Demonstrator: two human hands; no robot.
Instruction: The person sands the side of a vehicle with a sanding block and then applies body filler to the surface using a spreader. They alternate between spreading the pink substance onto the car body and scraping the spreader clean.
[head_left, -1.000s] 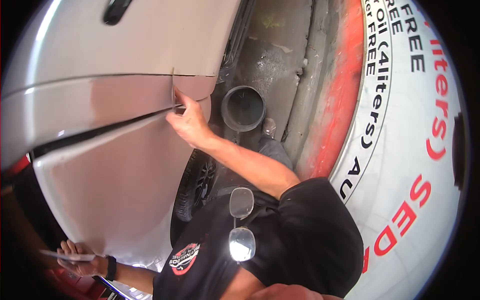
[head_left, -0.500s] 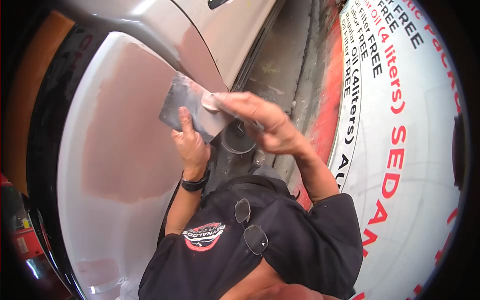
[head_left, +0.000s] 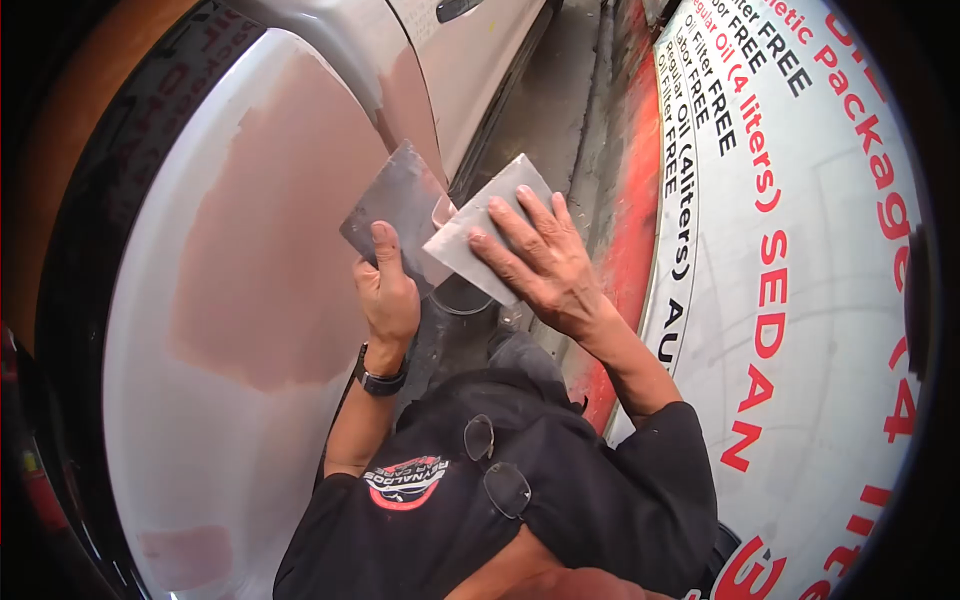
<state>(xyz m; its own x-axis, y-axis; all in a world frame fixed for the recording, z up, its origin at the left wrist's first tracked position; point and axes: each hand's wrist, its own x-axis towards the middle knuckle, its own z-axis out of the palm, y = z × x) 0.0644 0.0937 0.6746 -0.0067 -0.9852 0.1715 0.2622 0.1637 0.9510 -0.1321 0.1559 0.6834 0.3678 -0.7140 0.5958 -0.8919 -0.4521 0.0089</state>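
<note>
My left hand [head_left: 388, 298], a dark watch on its wrist, grips a flat grey mixing plate [head_left: 392, 205] with the thumb on top and the fingers hidden beneath. In my right hand [head_left: 540, 262] is a pale, wide putty spreader [head_left: 492, 225], its fingers laid across the upper face and the thumb out of sight. The spreader's edge meets or overlaps the plate's right side; I cannot tell how firmly they touch. A small lump of pinkish putty [head_left: 444, 210] shows between them.
To the left, a silver car panel [head_left: 150, 330] carries a large dull pinkish-brown patch [head_left: 265, 240] and a smaller one low down. A car door [head_left: 480, 70] stands ahead. Along the right hangs a white banner [head_left: 810, 330] with red and black lettering. Below the plate sits a round dark container [head_left: 465, 297].
My right hand has turned over, so the spreader's broad face now shows. Earlier it was blurred, with putty near its fingertips over the plate. The plate has shifted slightly right.
</note>
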